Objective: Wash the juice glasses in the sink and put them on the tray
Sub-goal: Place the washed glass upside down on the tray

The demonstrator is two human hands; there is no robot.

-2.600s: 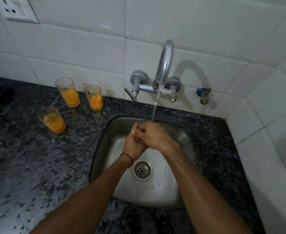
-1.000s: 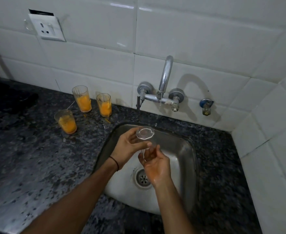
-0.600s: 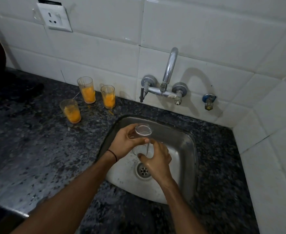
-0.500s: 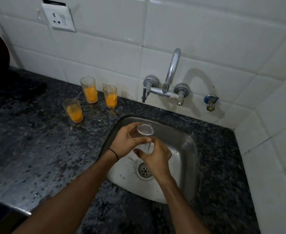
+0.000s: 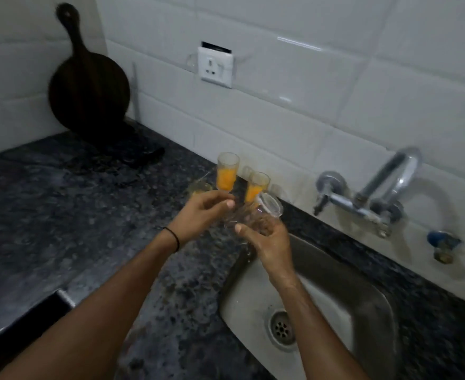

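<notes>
A clear empty glass (image 5: pixel 261 213) hangs tilted over the counter at the sink's left edge. My left hand (image 5: pixel 201 215) pinches its left side with thumb and fingers. My right hand (image 5: pixel 267 238) grips it from below. Right behind the hands stand two glasses with orange juice (image 5: pixel 227 174) (image 5: pixel 256 187) by the wall. A third juice glass (image 5: pixel 198 187) is mostly hidden behind my left hand. The steel sink (image 5: pixel 335 305) lies lower right, with nothing in its visible part.
The tap (image 5: pixel 390 185) sticks out of the tiled wall above the sink, with no water running. A dark round board (image 5: pixel 88 94) leans in the left corner. A wall socket (image 5: pixel 216 67) is above the glasses. A dark flat object with a shiny corner (image 5: pixel 34 322) lies bottom left.
Both hands have carried the clear glass left, from over the sink basin to its left edge, and it is now tilted. The view has swung left. The water seen 2.6 s ago has stopped.
</notes>
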